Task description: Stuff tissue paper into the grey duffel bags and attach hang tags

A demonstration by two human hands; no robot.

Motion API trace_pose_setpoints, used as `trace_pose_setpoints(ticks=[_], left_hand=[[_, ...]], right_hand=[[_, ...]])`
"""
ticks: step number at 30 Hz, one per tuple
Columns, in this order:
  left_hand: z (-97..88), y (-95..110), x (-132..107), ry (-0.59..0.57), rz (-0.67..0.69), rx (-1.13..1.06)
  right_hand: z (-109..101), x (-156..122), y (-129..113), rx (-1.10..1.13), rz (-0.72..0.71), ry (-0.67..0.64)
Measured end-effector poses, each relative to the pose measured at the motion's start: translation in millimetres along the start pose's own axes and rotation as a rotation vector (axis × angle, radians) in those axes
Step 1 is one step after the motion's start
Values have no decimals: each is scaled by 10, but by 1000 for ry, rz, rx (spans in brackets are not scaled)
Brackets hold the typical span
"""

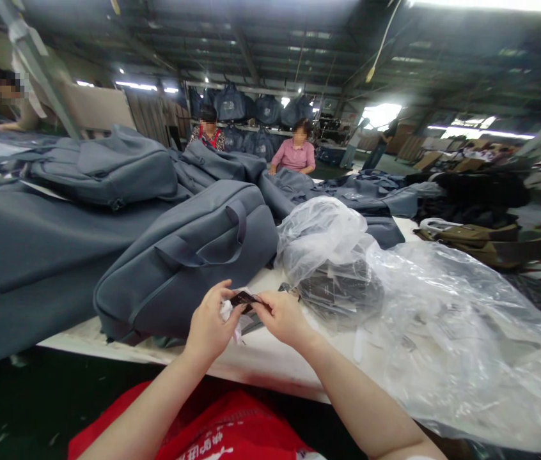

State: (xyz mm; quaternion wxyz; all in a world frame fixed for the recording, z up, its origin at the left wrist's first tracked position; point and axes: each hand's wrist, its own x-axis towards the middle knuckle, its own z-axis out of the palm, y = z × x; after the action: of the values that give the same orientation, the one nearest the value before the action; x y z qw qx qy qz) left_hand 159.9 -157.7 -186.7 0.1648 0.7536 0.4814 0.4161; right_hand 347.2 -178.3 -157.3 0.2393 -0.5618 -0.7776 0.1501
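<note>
Both of my hands meet over the table's front edge, around a small black tag (242, 298) with faint light print. My left hand (210, 322) pinches its left side and also has a crumpled white scrap (226, 310) against the palm. On the tag's right side, the fingers of my right hand (282, 314) are closed. Just behind them lies a blue-grey bag (198, 249) on its side, two strap handles facing up. To the right of my right hand, a clear plastic bag (332, 275) holds a stack of dark tags or cards.
More blue-grey bags (102, 166) are heaped on the left and at the back of the white table (299, 370). A loose clear plastic sheet (462, 351) spreads over the right side. Olive bags (481, 239) lie beyond it. Two people sit across the table; another is at far left.
</note>
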Motion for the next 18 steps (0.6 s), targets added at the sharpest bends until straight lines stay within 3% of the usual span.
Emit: trace_pose_setpoints(ticks=[3,6,9,14,18], left_hand=[[-99,185,-52,50,76,141],[-197,374,-80,-77,199,283],[-240,466,-74,-119,231,315],[-229,396,-44,-189,73,205],[-387,269,55,-290,-114,87]], right_hand=[[17,-3,-57,-39,4,12],[45,-8,-112,52,-48,-28],[129,-15,-160,243,-67,-64],[288,-9,-221,409,-28,-43],[174,60,-194,565,-7,-232]])
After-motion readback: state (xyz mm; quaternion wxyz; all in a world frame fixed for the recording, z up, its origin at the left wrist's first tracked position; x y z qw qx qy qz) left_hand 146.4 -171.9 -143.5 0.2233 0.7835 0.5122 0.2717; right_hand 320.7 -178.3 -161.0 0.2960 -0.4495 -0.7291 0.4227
